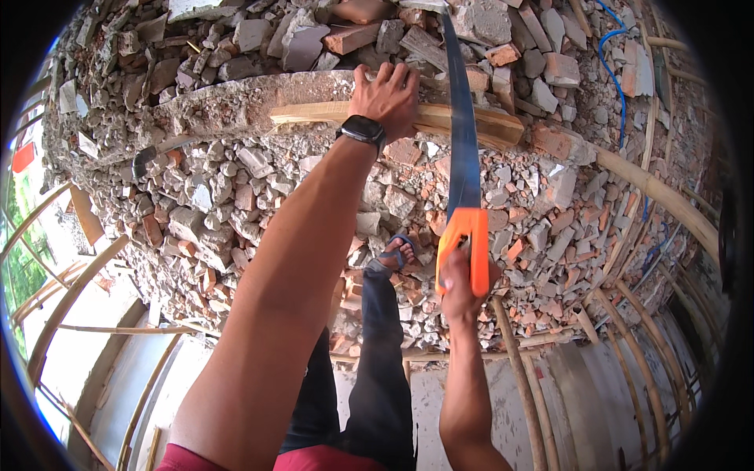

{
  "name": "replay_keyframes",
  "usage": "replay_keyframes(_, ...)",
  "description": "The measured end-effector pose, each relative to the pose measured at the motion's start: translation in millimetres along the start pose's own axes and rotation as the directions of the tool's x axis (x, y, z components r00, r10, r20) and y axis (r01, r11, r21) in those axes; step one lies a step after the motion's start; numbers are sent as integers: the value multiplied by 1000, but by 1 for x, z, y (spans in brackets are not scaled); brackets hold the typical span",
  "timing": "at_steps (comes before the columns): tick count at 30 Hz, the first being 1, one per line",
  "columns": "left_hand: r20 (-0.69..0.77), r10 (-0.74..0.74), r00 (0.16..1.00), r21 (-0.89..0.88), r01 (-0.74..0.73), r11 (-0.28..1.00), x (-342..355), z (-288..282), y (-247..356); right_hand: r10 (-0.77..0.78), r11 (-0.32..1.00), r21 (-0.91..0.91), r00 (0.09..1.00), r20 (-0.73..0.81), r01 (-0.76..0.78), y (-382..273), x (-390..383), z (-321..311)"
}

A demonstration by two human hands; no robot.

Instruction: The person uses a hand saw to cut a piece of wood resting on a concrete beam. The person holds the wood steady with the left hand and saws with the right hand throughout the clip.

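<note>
My left hand (pixel 383 102), with a black watch at the wrist, presses its curled fingers over a pale wooden plank (pixel 306 112) lying along a rough concrete ledge (pixel 212 98). My right hand (pixel 463 279) grips the orange handle of a hand saw (pixel 465 177). Its long dark blade crosses the plank to the right of my left hand and reaches up over the upper rubble, slightly blurred.
Broken bricks and concrete (pixel 220 196) surround my sandalled foot (pixel 397 251). A bamboo pole (pixel 644 180) runs off to the right, near a blue hose (pixel 609 55). More poles (pixel 514 377) stand around the lower edges and left side, where greenery shows.
</note>
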State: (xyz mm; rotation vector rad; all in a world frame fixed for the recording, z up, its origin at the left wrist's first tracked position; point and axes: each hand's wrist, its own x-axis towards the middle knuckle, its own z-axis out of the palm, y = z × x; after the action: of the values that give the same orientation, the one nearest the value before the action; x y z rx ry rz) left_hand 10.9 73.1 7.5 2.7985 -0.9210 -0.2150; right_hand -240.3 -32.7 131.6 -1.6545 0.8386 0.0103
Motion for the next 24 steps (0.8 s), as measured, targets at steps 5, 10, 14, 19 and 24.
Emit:
replay_keyframes(5,101,-16,995,-4,17,1000,2,-12,4,119,992,36,989,91,-122,-12,-104,-49)
replay_keyframes(10,135,-10,991,11,9,1000,2,-14,3,27,1000,-7,995,96,-27,-2,-133,-74)
replay_keyframes(14,134,-3,991,47,-4,999,1,-12,3,-40,996,-72,996,79,46,7,-128,-67)
replay_keyframes(19,123,0,992,43,-5,999,0,-13,1,180,964,197,984,17,-180,-32,-96,-46)
replay_keyframes(24,56,38,998,78,-43,996,3,-3,-2,49,984,171,999,24,-53,-23,40,8)
